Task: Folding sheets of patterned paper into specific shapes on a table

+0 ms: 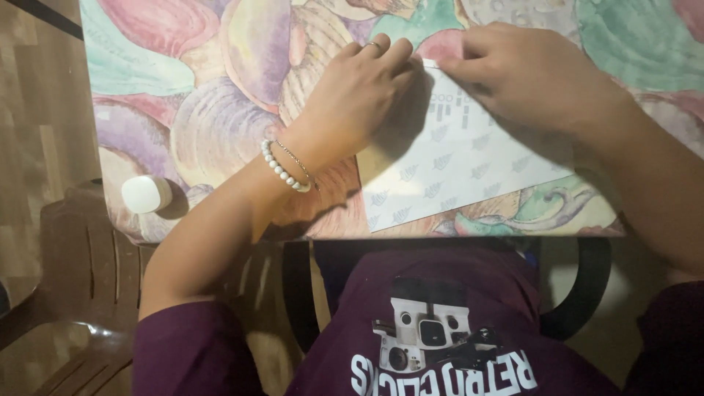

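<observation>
A white sheet of paper [458, 172] with a faint repeated pattern lies on a table covered in a colourful shell-print cloth [213, 110]. My left hand [356, 99], with a pearl bracelet on the wrist and a ring on one finger, presses flat on the sheet's upper left part. Fingers together, my right hand [524, 73] pushes down on the sheet's top edge and right side. Both hands meet near the paper's top corner, which looks folded. The hands hide much of the upper sheet.
A small white rounded case [145, 194] sits near the table's front left corner. A brown plastic chair [70, 271] stands at the left on a wooden floor. The table's front edge runs just above my purple shirt [440, 330].
</observation>
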